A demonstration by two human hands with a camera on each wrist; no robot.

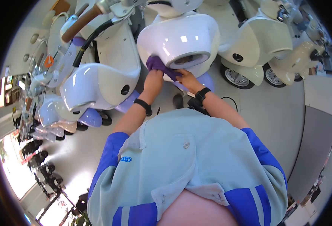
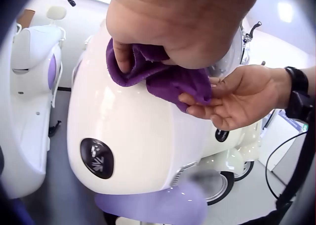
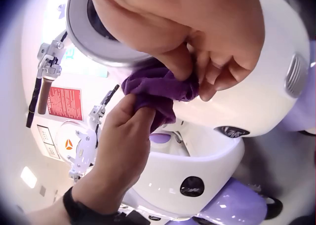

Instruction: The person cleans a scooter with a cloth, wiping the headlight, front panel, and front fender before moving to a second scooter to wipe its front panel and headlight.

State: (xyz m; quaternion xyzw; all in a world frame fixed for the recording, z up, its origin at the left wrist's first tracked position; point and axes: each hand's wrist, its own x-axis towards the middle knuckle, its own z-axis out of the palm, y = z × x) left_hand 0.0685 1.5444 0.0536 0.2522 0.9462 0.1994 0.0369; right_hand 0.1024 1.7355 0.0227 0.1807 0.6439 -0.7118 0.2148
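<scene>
A purple cloth point(image 1: 156, 64) lies bunched and folded between both hands, against the white front of a scooter point(image 1: 177, 35). My left hand point(image 1: 153, 83) grips the cloth's bunched part, its fingers partly tucked into the folds in the left wrist view. With thumb and fingers my right hand point(image 1: 189, 80) pinches the other end, just below the scooter's round headlight point(image 1: 188, 59). In the right wrist view the cloth point(image 3: 160, 89) spans the short gap between the two hands. A dark oval emblem point(image 2: 97, 158) shows on the scooter's side, under the cloth in the left wrist view.
Another white and lilac scooter point(image 1: 98, 84) stands close on the left, its brown handlebar grip point(image 1: 82, 23) reaching over it. Cream scooters point(image 1: 256, 45) line the right side. A thin black cable point(image 1: 232, 101) curves over the grey floor, near a dark shoe point(image 1: 178, 101).
</scene>
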